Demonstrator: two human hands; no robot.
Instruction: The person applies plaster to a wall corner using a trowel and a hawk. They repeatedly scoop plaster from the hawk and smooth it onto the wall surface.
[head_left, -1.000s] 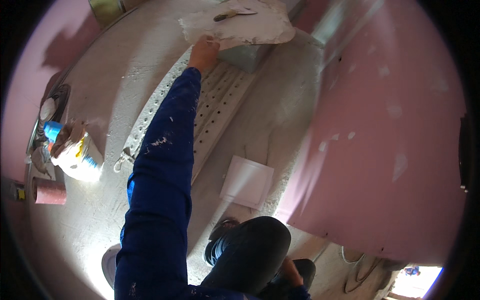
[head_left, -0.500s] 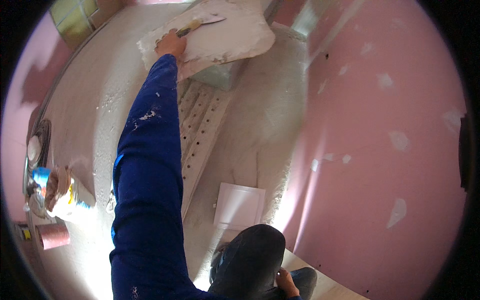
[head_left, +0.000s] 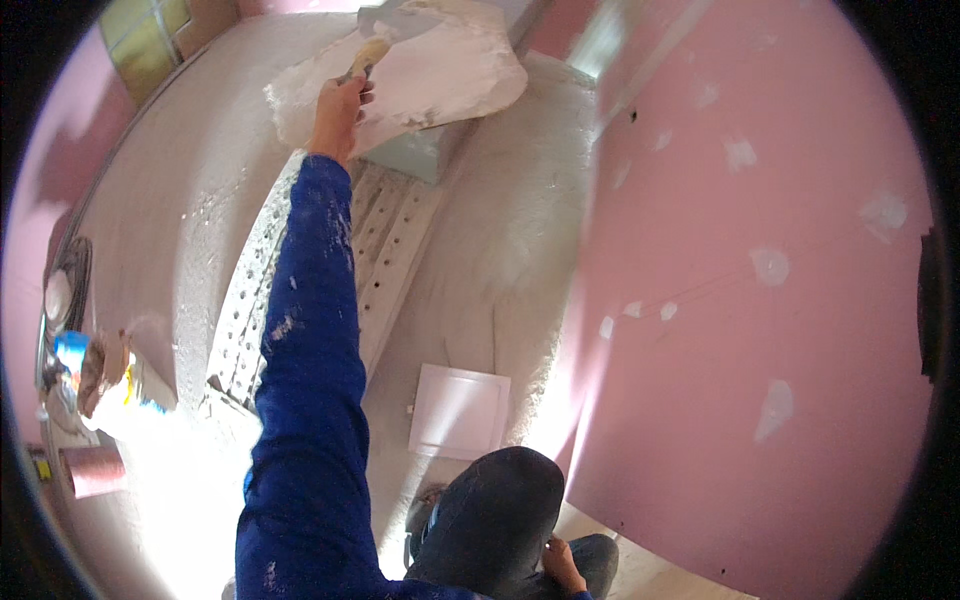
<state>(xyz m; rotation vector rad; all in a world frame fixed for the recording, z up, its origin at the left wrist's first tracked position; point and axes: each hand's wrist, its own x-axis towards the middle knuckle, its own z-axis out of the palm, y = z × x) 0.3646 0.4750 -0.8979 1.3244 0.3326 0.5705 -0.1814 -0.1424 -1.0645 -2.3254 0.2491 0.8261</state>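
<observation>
My left hand (head_left: pixel 340 104), its blue-sleeved arm stretched far forward, grips the yellowish handle of a putty knife (head_left: pixel 368 58). The knife's wide grey blade lies over the far part of an irregular board (head_left: pixel 450 85) coated with white plaster. A pale greenish support (head_left: pixel 408 152) shows beneath the board, which partly hides it. My right hand (head_left: pixel 565 567) rests closed against my dark-trousered legs at the lower right. Whether anything is inside its fingers cannot be made out.
A long perforated plank platform (head_left: pixel 390 235) runs beneath my arm. One white square panel (head_left: pixel 460 412) lies on the floor. Pink wall (head_left: pixel 690 400) with white filler patches rises at right. At left are a white bucket (head_left: pixel 143 390), a pink cylinder (head_left: pixel 93 471) and coiled cable (head_left: pixel 77 262).
My left hand has turned the putty knife, so its blade now points forward at the board's far edge instead of right. The view has shifted slightly. My right hand stays by my legs.
</observation>
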